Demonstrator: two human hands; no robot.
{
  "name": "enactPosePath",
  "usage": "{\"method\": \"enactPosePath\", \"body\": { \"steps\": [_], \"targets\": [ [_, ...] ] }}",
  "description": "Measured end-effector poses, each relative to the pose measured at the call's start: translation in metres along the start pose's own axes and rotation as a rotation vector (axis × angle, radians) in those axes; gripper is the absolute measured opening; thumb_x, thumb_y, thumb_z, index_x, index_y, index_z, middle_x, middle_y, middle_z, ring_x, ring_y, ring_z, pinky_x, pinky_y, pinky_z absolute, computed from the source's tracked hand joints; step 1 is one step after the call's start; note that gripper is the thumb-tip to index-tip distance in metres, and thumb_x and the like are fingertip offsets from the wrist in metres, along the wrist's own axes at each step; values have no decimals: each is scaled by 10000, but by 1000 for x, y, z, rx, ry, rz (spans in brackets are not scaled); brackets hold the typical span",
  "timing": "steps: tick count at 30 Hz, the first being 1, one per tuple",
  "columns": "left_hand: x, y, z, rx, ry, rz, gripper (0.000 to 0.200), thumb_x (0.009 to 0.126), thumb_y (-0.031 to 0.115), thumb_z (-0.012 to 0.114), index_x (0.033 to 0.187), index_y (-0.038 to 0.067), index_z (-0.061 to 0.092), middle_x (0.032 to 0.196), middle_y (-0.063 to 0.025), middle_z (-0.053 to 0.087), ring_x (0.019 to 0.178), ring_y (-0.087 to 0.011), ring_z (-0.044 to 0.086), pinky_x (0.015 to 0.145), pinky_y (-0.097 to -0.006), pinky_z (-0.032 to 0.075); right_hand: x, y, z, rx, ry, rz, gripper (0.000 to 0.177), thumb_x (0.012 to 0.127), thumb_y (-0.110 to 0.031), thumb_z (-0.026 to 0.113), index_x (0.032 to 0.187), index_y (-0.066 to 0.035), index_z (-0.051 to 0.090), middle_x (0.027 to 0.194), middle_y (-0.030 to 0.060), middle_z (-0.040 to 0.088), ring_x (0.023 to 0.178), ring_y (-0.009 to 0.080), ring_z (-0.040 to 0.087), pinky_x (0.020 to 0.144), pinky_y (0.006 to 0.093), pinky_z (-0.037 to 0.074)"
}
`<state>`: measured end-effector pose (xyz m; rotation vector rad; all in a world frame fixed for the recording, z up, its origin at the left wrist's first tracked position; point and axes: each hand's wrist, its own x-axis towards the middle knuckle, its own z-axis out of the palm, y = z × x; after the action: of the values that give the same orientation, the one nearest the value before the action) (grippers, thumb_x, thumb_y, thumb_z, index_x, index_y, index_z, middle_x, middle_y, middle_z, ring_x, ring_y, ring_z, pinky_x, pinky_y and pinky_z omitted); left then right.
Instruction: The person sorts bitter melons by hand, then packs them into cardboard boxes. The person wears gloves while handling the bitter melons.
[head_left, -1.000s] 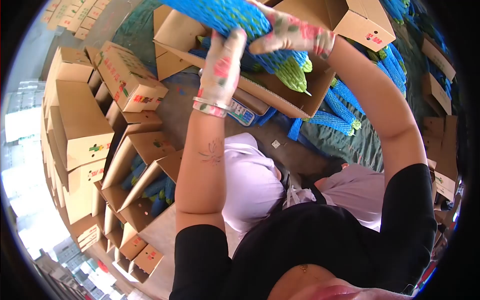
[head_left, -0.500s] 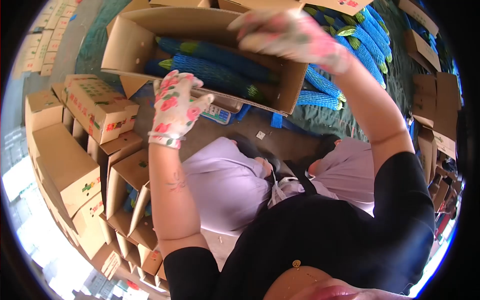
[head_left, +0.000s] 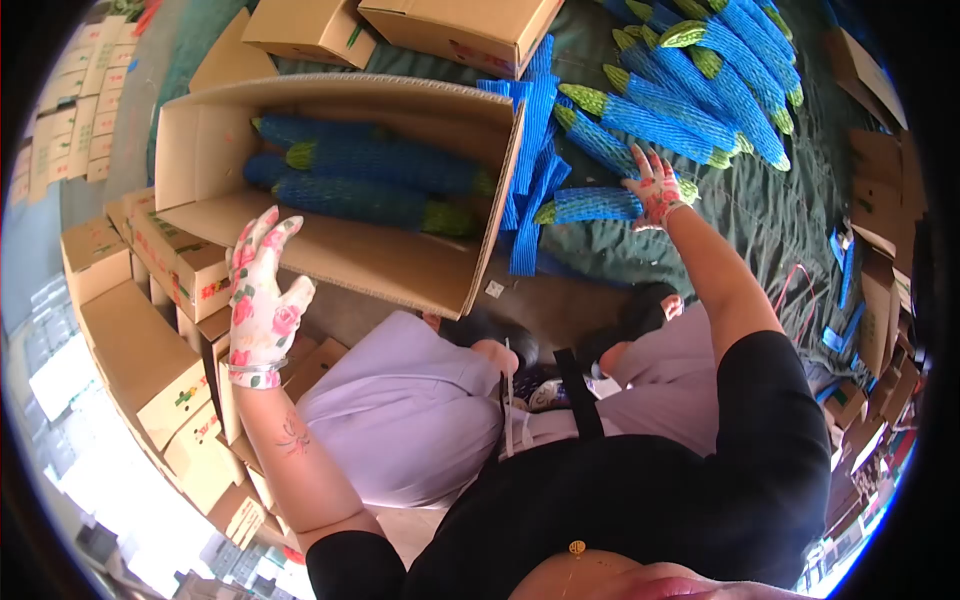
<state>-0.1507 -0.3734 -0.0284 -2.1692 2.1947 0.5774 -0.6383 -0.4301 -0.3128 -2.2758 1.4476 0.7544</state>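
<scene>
My left hand (head_left: 265, 300), in a flowered glove, is raised beside the near left side of an open cardboard box (head_left: 350, 265), its fingers apart and holding nothing. Inside the box lie several green gourds in blue net sleeves (head_left: 400, 170). To the right of the box, my right hand (head_left: 657, 188), gloved alike, rests with spread fingers over the right end of a netted gourd (head_left: 598, 205) on the green sheet. Another netted gourd (head_left: 600, 143) lies just above that hand.
A pile of netted gourds (head_left: 735, 75) is at the upper right. Empty blue nets (head_left: 535, 165) lie against the box's right side. Closed cartons (head_left: 460, 30) stand behind it. More cartons (head_left: 135, 340) are stacked at the left, others (head_left: 880, 190) at the right.
My right hand has moved from above the box to the gourd on the sheet at the right. My left hand has shifted left and down, away from the box edge. The view has turned.
</scene>
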Motion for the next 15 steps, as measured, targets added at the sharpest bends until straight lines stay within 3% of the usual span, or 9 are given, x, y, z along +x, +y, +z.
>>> {"method": "enactPosePath", "body": {
  "steps": [1,4,7,9,10,12,13,14,15],
  "targets": [
    [0,1,-2,34,-9,-7,595,683,56,607,1273,99,549,1411,-119,436,1338,-316,339,1122,-419,244,4,-1,-7,8,9,-9,781,556,-400,842,1276,-275,568,1549,177,87,1395,434,185,1114,521,235],
    [4,9,-8,42,-56,-17,617,688,37,566,1301,99,525,1420,-115,425,1338,-307,345,1122,-413,251,5,-4,-13,-3,-28,14,651,528,-348,825,1133,-206,631,1499,191,191,1304,418,340,1036,519,334],
    [9,9,-12,67,-68,-19,625,699,38,550,1320,98,508,1416,-120,432,1322,-314,370,1117,-406,263,-5,4,-22,73,-41,-28,650,514,-356,829,1116,-197,641,1478,205,225,1302,422,341,1038,510,340],
    [7,11,-15,59,-85,-12,622,700,64,570,1317,106,511,1414,-128,435,1320,-318,372,1113,-412,269,-31,14,-28,168,93,-80,640,488,-345,825,1080,-171,653,1406,234,318,1255,431,388,1024,479,374],
    [6,9,-16,53,-84,-14,619,699,106,600,1313,120,520,1415,-124,437,1318,-322,372,1110,-406,275,-46,19,-37,215,115,-97,639,481,-339,820,1072,-162,654,1380,241,345,1233,436,408,1017,468,388],
    [1,5,-20,33,-100,-4,559,737,244,677,1273,141,554,1412,-100,443,1339,-299,356,1130,-498,187,-90,33,-66,317,79,-54,610,478,-297,789,1041,-115,642,1348,270,373,1195,464,433,1011,451,408],
    [-2,2,-19,50,-103,-4,533,749,289,703,1247,153,572,1403,-94,452,1343,-291,352,1130,-543,149,-109,49,-68,378,69,-37,630,477,-277,788,1050,-77,620,1419,341,294,1275,501,365,1071,440,351],
    [-6,0,-21,30,-88,16,511,759,315,705,1228,151,586,1399,-90,456,1344,-287,352,1130,-547,141,-136,47,-111,486,-10,43,648,504,-237,767,1109,-63,611,1442,330,273,1315,463,339,1081,422,342],
    [-10,-1,-22,9,-69,38,491,770,341,707,1209,149,600,1395,-85,460,1344,-282,352,1130,-551,133,-162,48,-134,575,80,108,634,519,-180,746,1123,-45,609,1365,287,381,1256,424,406,1060,436,352]
  ]
}}
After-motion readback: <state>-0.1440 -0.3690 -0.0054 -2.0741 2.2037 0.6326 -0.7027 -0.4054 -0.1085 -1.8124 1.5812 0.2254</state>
